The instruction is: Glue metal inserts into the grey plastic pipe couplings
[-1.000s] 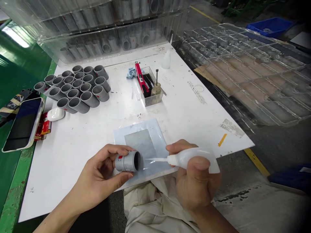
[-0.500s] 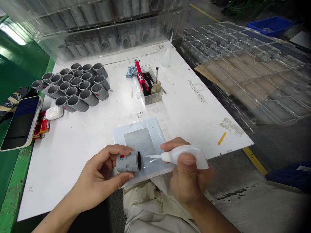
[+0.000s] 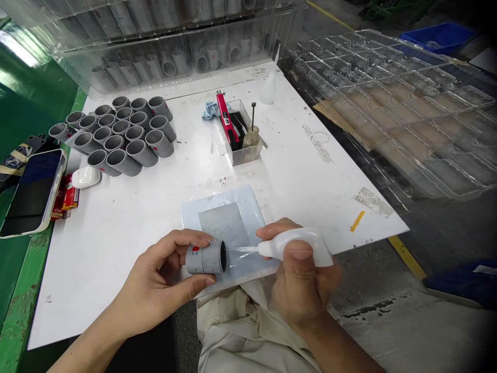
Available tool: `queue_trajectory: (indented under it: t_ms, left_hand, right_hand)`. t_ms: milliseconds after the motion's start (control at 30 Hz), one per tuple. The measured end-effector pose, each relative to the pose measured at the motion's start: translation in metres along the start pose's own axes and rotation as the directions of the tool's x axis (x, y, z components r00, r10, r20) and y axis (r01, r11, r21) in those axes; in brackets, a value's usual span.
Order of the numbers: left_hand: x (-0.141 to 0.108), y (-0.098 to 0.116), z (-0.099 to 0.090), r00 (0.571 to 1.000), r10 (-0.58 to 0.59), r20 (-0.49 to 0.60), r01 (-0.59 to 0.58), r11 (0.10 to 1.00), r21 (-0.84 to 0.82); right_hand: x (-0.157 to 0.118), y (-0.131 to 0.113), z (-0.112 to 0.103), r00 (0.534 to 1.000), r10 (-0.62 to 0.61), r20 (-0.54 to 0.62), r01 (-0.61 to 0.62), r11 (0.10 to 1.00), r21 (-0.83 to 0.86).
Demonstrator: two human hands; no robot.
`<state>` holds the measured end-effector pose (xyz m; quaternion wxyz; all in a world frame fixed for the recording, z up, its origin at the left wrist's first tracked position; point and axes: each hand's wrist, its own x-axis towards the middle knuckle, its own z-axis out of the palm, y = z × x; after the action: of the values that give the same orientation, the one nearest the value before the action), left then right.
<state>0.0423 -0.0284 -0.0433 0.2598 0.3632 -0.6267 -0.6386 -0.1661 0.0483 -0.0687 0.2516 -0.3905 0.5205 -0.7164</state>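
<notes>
Well to the left of the left hand [image 3: 159, 285], a phone [image 3: 33, 194] lies at the edge of the white counter [image 3: 93, 269], with a small red packet [image 3: 64, 199] and a rounded white object [image 3: 86, 177] just beside it. Farther ahead of that hand, grey pipe couplings [image 3: 124, 129] lie on their sides in a tight cluster, some with small red marks.

The left hand's thumb and fingers are closed around a short grey pipe fitting [image 3: 204, 257], which sits between the two hands above a pale plastic sheet [image 3: 233, 210]. Its long axis runs nearly left to right, with the open mouth facing the right hand. A small red label with tiny print shows on it, too small to read.

The right hand [image 3: 303, 280] is closed around a white squeeze bottle [image 3: 298, 246], its thin nozzle [image 3: 244, 249] pointing left, nearly in line with the fitting. The tip is at the mouth; whether it touches the rim, I cannot tell.
</notes>
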Motion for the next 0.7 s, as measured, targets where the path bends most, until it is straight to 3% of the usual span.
queue_trajectory:
  t_ms: [700]
  left_hand:
    - [-0.003,-0.001,-0.005,0.998,0.064,0.000,-0.064,0.998,0.016]
  right_hand:
    - [0.008,-0.009,-0.001,0.991,0.113,-0.079,-0.109,0.993,0.054]
